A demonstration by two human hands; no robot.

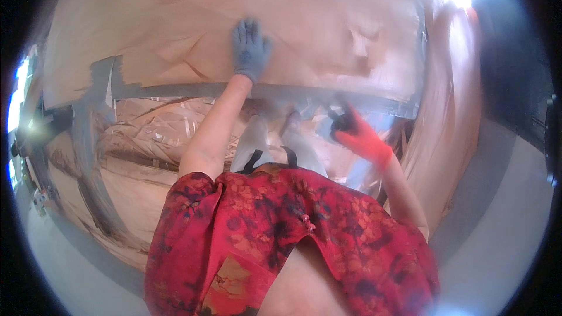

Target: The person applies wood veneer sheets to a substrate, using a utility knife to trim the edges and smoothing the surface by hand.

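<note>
My left hand (250, 50), in a grey-blue glove with dark smudges, lies flat with its fingers forward on a large tan sheet (164, 6). The sheet has shallow creases and a grey band (193, 89) along its near edge. Over the right part of that edge is my right hand (355, 131), in an orange glove with dark fingers. Its thumb and forefinger look spread apart, though the fingertips are blurred. I see no object in either hand. Whether the right hand touches the band, I cannot tell.
Crumpled brown sheeting (170, 129) lies below the near edge, left of my legs. Long folds of shiny tan sheeting (453, 105) hang at the right. A dark upright panel (515, 58) stands beyond them. Bright light glares at the upper right. Pale floor (497, 228) shows at lower right.
</note>
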